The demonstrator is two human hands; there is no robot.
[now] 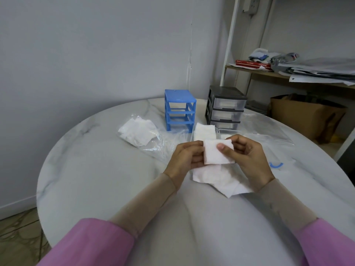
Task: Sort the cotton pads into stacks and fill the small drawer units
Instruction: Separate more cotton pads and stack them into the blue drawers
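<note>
Both hands hold a small stack of white cotton pads above the table. My left hand grips its left edge and my right hand its right edge, thumb on top. Loose pads lie on the table right under my hands. Another heap of pads rests on a clear plastic bag to the left. A clear drawer holding stacked pads sits just behind my hands. The blue drawer frame stands with no drawers in it. The grey drawer unit has its clear drawers in place.
The round marble table ends near a wall at the back. Clear plastic bags spread across the right side. A second clear drawer lies beside the first. A shelf with papers and a cardboard box stand beyond the table at right.
</note>
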